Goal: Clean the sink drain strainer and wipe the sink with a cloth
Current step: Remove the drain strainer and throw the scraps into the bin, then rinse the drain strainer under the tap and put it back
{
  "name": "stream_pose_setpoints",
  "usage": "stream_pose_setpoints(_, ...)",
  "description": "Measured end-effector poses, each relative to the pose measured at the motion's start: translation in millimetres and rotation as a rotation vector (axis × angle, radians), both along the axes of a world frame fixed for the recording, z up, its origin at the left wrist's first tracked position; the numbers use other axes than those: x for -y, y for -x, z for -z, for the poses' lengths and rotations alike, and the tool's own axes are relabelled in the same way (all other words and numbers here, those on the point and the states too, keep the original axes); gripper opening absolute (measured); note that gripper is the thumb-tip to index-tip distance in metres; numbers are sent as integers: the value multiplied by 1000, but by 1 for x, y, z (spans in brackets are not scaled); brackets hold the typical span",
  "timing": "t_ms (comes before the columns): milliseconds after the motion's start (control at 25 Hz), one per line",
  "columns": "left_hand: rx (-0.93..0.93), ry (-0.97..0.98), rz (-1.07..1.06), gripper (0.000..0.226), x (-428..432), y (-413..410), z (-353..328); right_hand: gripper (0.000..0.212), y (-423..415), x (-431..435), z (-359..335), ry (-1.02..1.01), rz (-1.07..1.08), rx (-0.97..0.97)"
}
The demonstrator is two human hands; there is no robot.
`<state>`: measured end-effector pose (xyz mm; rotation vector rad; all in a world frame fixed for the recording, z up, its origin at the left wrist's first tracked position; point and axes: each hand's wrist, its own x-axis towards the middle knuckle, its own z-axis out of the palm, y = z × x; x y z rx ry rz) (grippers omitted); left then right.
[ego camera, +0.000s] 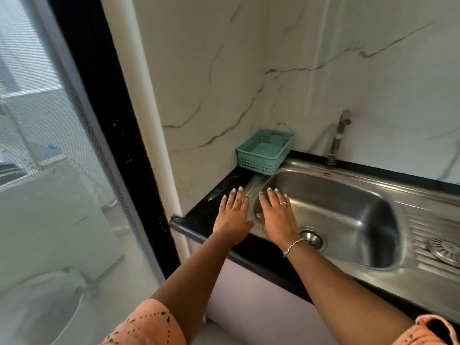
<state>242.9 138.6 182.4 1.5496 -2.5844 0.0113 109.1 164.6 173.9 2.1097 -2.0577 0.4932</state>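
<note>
A steel sink [348,195] is set in a black counter [199,220]. Its drain [312,239] sits at the basin's near side, partly behind my right wrist. A round metal strainer [445,249] lies on the ribbed drainboard at the right edge. My left hand [234,212] stretches flat, palm down, over the counter at the sink's left rim. Beside it, my right hand [276,215] is held flat over the basin's left end, fingers straight, wearing a ring and a bracelet. Neither hand holds anything. No cloth is in view.
A teal plastic basket [265,150] stands on the sink's back left corner. A steel tap [337,138] rises from the back rim against the marble-look wall. A black-framed glass door [99,145] is on the left, with a washing machine behind it.
</note>
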Motion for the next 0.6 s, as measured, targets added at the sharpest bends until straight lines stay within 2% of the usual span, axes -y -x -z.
stream_pose_setpoints(360, 15, -3, 265, 70, 81, 109, 0, 59, 90, 50, 2, -46, 239, 13)
stream_pose_setpoints(600, 17, -74, 394, 71, 119, 158, 11, 58, 133, 70, 9, -103, 359, 0)
